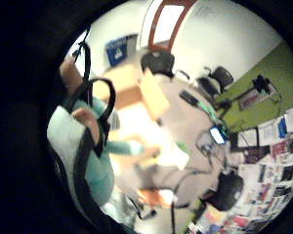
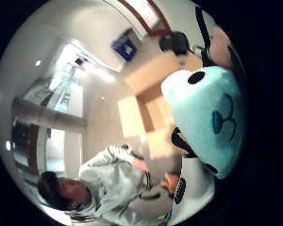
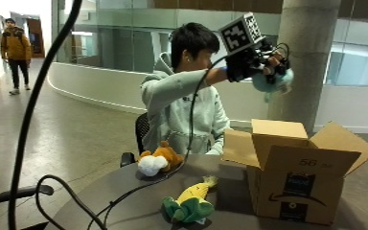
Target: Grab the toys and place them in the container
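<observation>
The gloved right hand (image 3: 254,62) grips a pale blue plush (image 3: 274,80) high above the open box (image 3: 295,179). Not yet dropped in. A brown toy (image 3: 160,159) and a corn toy (image 3: 190,203) remain on the table (image 3: 107,201), near its edge

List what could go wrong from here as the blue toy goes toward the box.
1. The right hand grips the light blue plush toy high above the cardboard box; released from there, it might hit an upright flap and bounce out.
2. The glove's cable hangs down past the orange plush and yellow-green plush, and could drag one along the table.
</observation>
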Action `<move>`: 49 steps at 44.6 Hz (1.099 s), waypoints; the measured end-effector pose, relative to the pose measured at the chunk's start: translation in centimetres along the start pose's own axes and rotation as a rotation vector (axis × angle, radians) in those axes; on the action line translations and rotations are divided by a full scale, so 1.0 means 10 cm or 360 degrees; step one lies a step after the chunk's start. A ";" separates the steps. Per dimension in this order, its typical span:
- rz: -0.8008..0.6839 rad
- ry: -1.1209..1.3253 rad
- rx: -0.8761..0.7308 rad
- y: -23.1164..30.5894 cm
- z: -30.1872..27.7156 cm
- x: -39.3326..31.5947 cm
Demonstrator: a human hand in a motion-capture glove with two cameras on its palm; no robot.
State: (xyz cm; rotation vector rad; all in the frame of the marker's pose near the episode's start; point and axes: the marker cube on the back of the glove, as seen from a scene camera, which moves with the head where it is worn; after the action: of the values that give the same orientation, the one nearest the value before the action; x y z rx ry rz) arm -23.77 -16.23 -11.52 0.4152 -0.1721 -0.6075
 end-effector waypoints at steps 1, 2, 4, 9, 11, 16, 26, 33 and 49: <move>0.0107 -0.0047 0.0029 -0.09 0.08 -0.15; 0.0175 -0.0078 0.0039 -0.16 0.17 -0.26; 0.0214 -0.0103 -0.0007 -0.27 0.36 -0.37; 0.0374 -0.0238 -0.0278 -0.45 0.75 -0.57; 0.0332 -0.0254 -0.0338 -0.45 0.84 -0.63; 0.0310 -0.0193 -0.0398 -0.36 0.86 -0.66; 0.0247 -0.0151 -0.0613 0.33 0.53 -0.58; 0.0193 0.0190 -0.0755 1.19 0.29 -0.37; 0.0457 0.0187 -0.1073 3.64 0.35 -0.05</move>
State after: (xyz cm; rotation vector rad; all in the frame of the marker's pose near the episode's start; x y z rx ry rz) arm -6.30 9.87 7.13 -0.2255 0.0891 -0.3262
